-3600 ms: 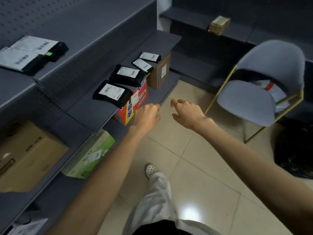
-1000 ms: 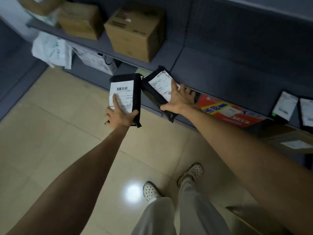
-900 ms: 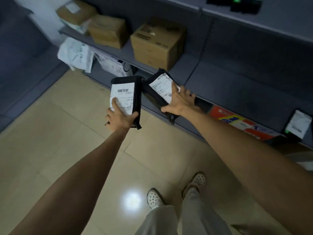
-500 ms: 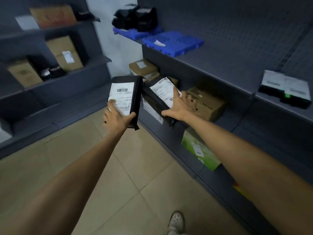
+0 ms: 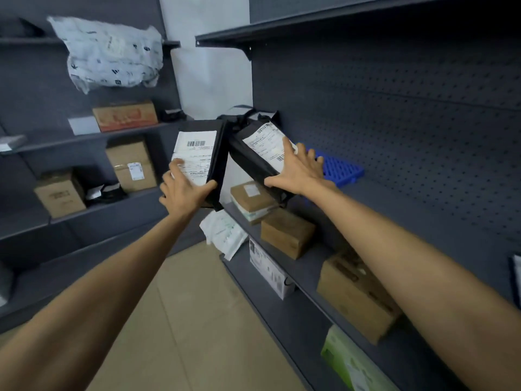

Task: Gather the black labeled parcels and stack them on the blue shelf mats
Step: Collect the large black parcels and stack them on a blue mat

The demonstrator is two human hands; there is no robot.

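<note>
Head view, what changed: half a second ago the blue mat (image 5: pixel 339 168) was well off and above our hands; now we have closed in and it lies just past our right fingertips.
Left hand (image 5: pixel 184 190): we grip the left parcel (image 5: pixel 218 153) at its lower end, thumb round its edge and a finger on the white label, and hold it nearly upright in the air, short of the shelf.
Right hand (image 5: pixel 298 173): fingers spread on the label and thumb hooked under the lower edge; it holds the right parcel (image 5: pixel 251 159), tilted, over the mat's near end.
For the task: both parcels are gathered, and we judge that setting them down is the step in hand, the right one first.
Already there: dark bags (image 5: pixel 248 117) behind the right parcel, likely earlier parcels, though we cannot tell for sure.
Around us: brown cartons (image 5: pixel 287 232) and a green box (image 5: pixel 346 359) on the lower shelves, a white poly bag (image 5: pixel 112 52) up on the left.
In the way: the upper shelf (image 5: pixel 338 15) hangs over the mat, and the dark bags fill its far end.
</note>
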